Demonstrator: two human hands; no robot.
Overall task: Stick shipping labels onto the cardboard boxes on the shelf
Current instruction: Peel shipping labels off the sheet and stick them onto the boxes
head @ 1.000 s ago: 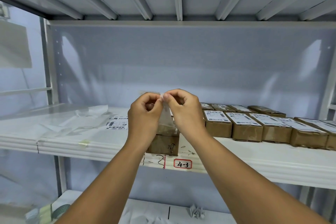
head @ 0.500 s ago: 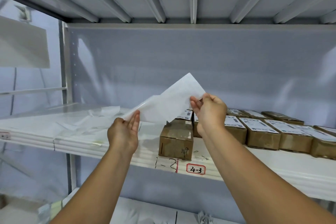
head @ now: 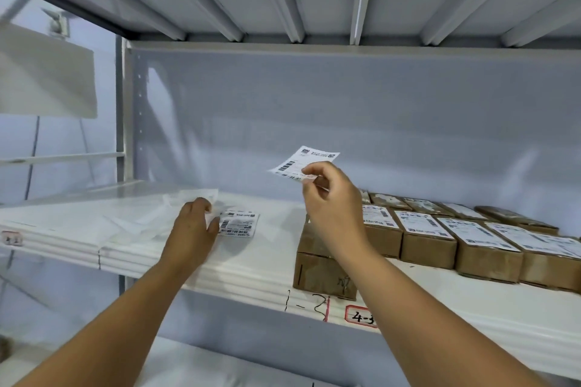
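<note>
Fingers [head: 314,171] and thumb of right hand [head: 333,198] curled, pinching near edge of printed shipping label [head: 303,162]; label held in air at 12 o'clock of unlabelled cardboard box [head: 320,270], clear of it. Fingers [head: 201,204] of left hand [head: 191,226] loosely bent, resting on pile of translucent backing sheets [head: 141,217] at 9 o'clock on shelf [head: 251,267]; gripping a sheet or merely touching, cannot tell. Second label [head: 238,224] flat on shelf, just at 3 o'clock of left hand. Row of labelled boxes [head: 424,236] at 3 o'clock of unlabelled box, side by side. Tag marked 4-3 [head: 361,317] on shelf edge at 6 o'clock of that box.
</note>
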